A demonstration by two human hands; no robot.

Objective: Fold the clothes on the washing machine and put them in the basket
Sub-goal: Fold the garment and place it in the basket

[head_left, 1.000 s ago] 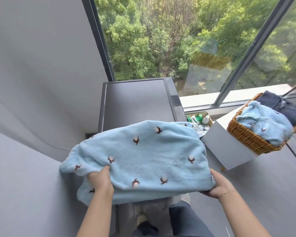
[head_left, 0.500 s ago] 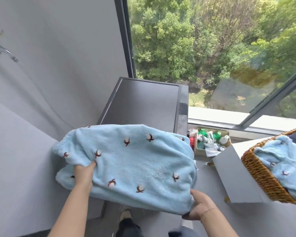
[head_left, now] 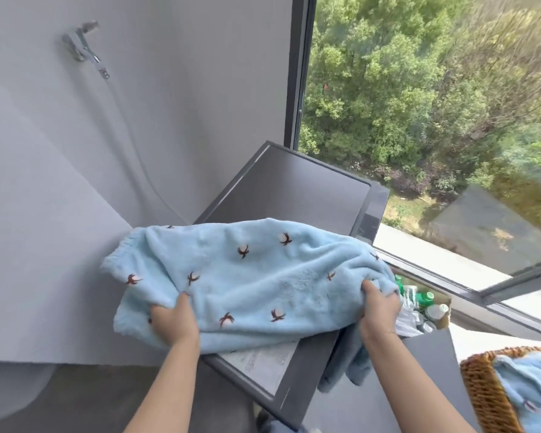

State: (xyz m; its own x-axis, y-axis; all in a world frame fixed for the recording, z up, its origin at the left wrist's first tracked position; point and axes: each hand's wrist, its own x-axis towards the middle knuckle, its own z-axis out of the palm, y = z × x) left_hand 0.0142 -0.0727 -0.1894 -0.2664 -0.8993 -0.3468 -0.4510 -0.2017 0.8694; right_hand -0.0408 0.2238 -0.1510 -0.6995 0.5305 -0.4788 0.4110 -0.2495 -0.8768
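Observation:
A fluffy light-blue garment (head_left: pixel 250 276) with small brown-and-white motifs lies across the near end of the dark grey washing machine (head_left: pixel 300 189). My left hand (head_left: pixel 174 320) grips its near left edge, fingers curled into the fabric. My right hand (head_left: pixel 378 307) grips its right end, from which a part of the cloth hangs down past the machine's right side. The wicker basket (head_left: pixel 484 392) sits at the bottom right, cut off by the frame, with another light-blue garment (head_left: pixel 531 389) inside.
A grey wall with a tap and hose (head_left: pixel 85 45) runs along the left. A large window (head_left: pixel 434 120) lies behind and to the right. A cardboard box of bottles (head_left: pixel 425 304) stands between the machine and the white box (head_left: pixel 469 335) under the basket.
The view has swung left and the basket has slid to the frame's corner. The garment has come down onto the machine top, and my right hand now grips its right end from above.

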